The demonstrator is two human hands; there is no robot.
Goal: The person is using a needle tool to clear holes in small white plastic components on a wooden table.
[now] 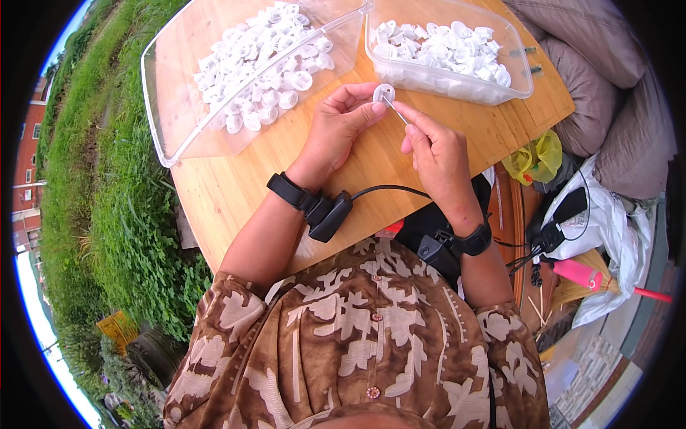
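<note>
Head: white parts [246, 57] in clear tubs [171, 93]

Two bare hands are showing: one left hand [337, 120] and one right hand [438, 149]. Exactly one round white part [386, 91] and one thin metal rod [398, 114] are being held. Two clear plastic tubs [166, 93] are sitting on one wooden table [386, 161], each containing dozens of loose white parts [246, 61], overlapping too much for exact counting. Two black wrist straps [286, 189] are showing, one per arm.
</note>
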